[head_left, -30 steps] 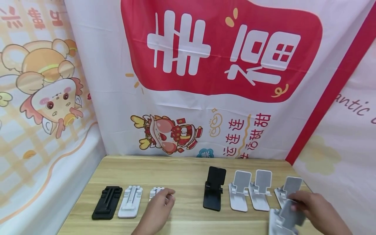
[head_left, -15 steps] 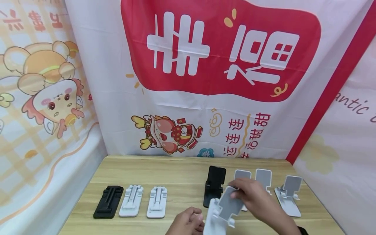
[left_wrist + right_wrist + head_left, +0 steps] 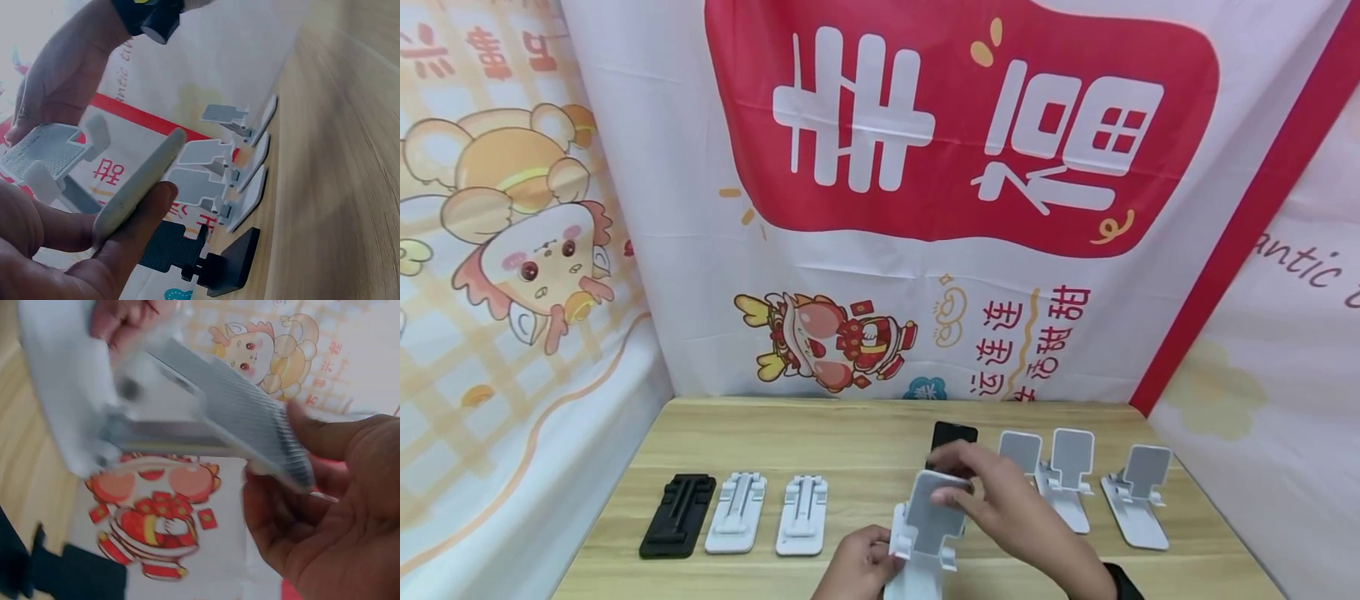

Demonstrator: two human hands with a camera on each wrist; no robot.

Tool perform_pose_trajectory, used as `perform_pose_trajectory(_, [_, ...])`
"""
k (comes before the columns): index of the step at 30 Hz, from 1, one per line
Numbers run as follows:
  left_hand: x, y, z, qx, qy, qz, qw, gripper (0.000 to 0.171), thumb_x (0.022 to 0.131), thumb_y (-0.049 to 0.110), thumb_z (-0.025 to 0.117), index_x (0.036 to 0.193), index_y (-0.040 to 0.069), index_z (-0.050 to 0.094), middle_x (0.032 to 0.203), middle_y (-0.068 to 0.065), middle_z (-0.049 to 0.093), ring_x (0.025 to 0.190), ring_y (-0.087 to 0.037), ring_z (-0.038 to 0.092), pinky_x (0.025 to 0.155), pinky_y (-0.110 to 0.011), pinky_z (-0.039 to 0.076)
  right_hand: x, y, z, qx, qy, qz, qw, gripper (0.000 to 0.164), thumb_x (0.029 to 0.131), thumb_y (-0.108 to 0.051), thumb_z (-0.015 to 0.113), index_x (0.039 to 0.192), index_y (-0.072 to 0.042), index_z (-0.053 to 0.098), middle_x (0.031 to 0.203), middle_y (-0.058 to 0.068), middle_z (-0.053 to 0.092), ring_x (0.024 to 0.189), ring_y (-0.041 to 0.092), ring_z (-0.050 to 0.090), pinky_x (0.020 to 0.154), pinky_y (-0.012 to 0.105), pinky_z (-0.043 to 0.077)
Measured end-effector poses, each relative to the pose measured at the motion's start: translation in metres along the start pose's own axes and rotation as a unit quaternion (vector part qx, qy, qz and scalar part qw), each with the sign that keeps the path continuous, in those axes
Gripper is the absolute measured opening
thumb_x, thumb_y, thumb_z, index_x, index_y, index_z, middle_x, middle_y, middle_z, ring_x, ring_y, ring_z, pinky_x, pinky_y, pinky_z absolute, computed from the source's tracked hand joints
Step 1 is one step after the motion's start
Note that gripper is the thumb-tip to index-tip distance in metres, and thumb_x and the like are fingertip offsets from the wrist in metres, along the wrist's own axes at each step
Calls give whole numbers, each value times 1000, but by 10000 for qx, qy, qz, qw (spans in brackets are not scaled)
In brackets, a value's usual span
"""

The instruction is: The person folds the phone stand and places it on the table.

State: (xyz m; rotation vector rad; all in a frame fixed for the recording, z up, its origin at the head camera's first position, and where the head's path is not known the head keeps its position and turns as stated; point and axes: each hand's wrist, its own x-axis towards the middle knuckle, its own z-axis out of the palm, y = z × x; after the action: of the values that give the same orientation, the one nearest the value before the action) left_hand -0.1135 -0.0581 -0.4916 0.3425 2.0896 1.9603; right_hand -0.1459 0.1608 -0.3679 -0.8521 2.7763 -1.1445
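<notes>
A white phone stand (image 3: 934, 517) with a grey pad is held up between both hands, unfolded. My left hand (image 3: 857, 567) grips the edge of its base; in the left wrist view, thumb and fingers (image 3: 134, 234) lie on either side of that base (image 3: 140, 181). At the top, my right hand (image 3: 1000, 500) pinches the padded plate, and the right wrist view has the plate (image 3: 250, 419) between thumb and fingers. Behind the hands stands an unfolded black phone stand (image 3: 953, 435), mostly hidden in the head view.
Several unfolded white phone stands (image 3: 1072, 458) stand at the right of the wooden table (image 3: 760, 425). To the left lie a folded black stand (image 3: 677, 517) and two folded white stands (image 3: 735, 512). A printed cloth (image 3: 700, 250) hangs behind the table.
My right hand has carried the white phone stand leftward from the right side. My left hand has moved right, away from the folded white stand, and now grips the carried stand's base.
</notes>
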Motion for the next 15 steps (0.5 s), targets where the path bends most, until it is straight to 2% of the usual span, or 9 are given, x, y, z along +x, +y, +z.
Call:
perform_pose_trajectory(4, [-3, 9, 0, -587, 33, -239, 9980, 27, 96, -1, 61, 116, -17, 56, 104, -30, 74, 90, -27, 74, 73, -32, 64, 3, 4, 7, 922, -171, 199, 9954, 60, 86, -38, 80, 138, -21, 54, 127, 0, 68, 112, 15, 68, 97, 34, 58])
perform_pose_trajectory(7, [-5, 15, 1, -953, 38, -398, 9946, 28, 97, -1, 60, 120, -17, 54, 107, -28, 73, 92, -27, 74, 75, -37, 65, 4, 7, 13, 1460, -440, 306, 9878, 63, 84, -33, 83, 138, -16, 55, 128, 6, 68, 110, 15, 68, 94, 28, 59])
perform_pose_trajectory(10, [-7, 20, 1, -1067, 59, -446, 9933, 29, 98, -2, 59, 122, -17, 52, 107, -27, 73, 92, -26, 74, 76, -39, 65, 4, 9, 17, 1589, -501, 301, 9856, 59, 83, -32, 84, 134, -15, 59, 125, 4, 70, 108, 12, 69, 93, 24, 58])
perform_pose_trajectory(15, [-9, 28, -1, -974, 70, -632, 9932, 28, 100, 0, 59, 122, -14, 52, 105, -23, 74, 91, -24, 75, 76, -37, 65, 3, 9, 20, 1503, -251, 220, 9881, 54, 83, -33, 84, 130, -16, 62, 119, 1, 73, 103, 10, 69, 90, 25, 59])
